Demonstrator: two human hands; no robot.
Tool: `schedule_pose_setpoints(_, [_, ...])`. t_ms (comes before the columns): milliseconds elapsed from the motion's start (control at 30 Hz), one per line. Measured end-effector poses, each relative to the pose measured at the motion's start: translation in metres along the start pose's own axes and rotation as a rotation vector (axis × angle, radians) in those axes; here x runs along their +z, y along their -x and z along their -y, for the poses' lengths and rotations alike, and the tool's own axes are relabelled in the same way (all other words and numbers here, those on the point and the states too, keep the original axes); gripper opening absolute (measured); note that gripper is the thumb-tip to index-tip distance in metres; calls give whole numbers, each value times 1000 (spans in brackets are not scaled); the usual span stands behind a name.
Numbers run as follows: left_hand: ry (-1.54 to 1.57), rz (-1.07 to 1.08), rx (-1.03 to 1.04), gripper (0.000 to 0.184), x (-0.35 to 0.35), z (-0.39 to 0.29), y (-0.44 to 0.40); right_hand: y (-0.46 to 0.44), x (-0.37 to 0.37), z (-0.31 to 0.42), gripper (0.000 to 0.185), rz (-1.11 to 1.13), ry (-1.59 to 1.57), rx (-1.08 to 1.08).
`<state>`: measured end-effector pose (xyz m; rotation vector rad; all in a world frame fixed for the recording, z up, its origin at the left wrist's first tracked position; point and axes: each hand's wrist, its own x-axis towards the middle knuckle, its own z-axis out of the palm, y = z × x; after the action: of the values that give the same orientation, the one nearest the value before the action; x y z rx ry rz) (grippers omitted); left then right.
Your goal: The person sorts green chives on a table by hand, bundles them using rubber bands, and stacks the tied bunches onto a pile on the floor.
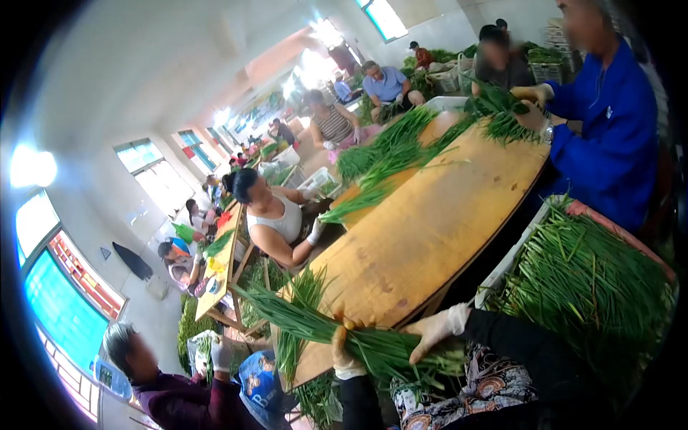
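A bundle of long, green, grass-like chives (387, 349) lies across my lap and the near end of the table, leaves to the left and pale stem ends to the right. My left hand (346, 351), in a stained pale glove, is closed around its middle with fingers upward. Near the stem ends, my right hand (438, 331), in a white glove and black sleeve, rests on the bundle with its thumb and fingers over the stalks. Some fingertips are hidden by the leaves. More loose chives (290, 351) hang over the table's near edge beneath the bundle.
A long wooden table (423, 236) stretches ahead, with piles of chives (401, 150) along its far left side. At my right stands a crate full of chives (580, 279). A person in blue (602, 136) handles greens at the far right; several other people sit around.
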<state>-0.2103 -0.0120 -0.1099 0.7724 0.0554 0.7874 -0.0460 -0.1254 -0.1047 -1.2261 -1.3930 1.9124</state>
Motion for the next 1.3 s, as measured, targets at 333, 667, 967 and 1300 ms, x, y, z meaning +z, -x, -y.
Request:
schedule_pose_setpoints(333, [29, -5, 121, 66, -28, -11, 5, 36, -28, -30, 69, -365, 89, -234])
schedule_pose_setpoints(667, [247, -241, 301, 23, -52, -11, 1, 23, -35, -35, 34, -1597, 278, -827])
schedule_pose_setpoints(967, [381, -172, 348, 25, -57, -16, 3, 27, -3, -14, 54, -1479, 704, -720])
schedule_pose_setpoints(1300, [62, -272, 634, 33, -42, -8, 3, -26, -10, -32, 80, -1612, 804, -336])
